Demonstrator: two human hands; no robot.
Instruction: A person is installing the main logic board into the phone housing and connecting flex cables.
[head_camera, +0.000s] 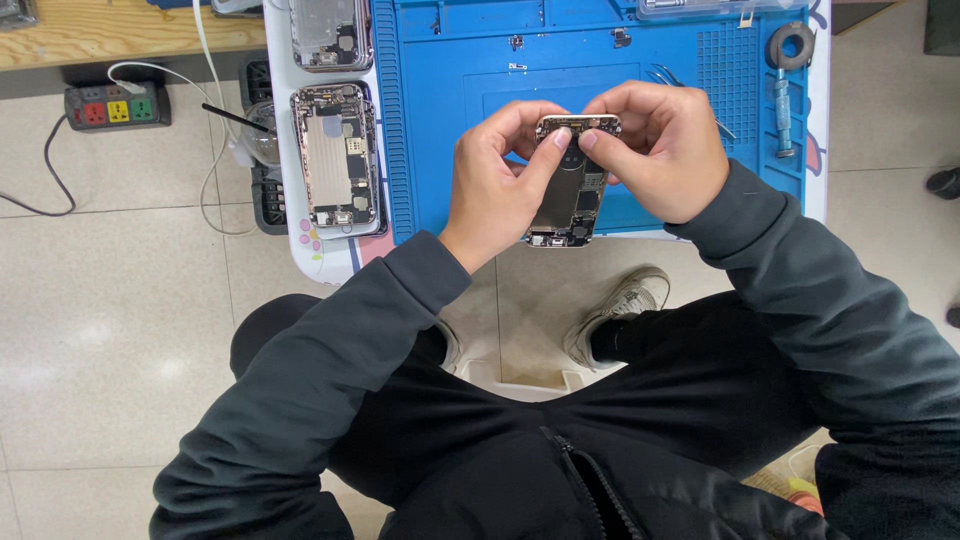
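Head view: one opened phone is gripped by both hands, left and right, above the tabletop's near edge; two more opened phones are laid near its left edge.

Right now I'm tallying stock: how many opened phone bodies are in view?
3: one held in both hands, one on the white tray, one above it, cut off at the frame edge.
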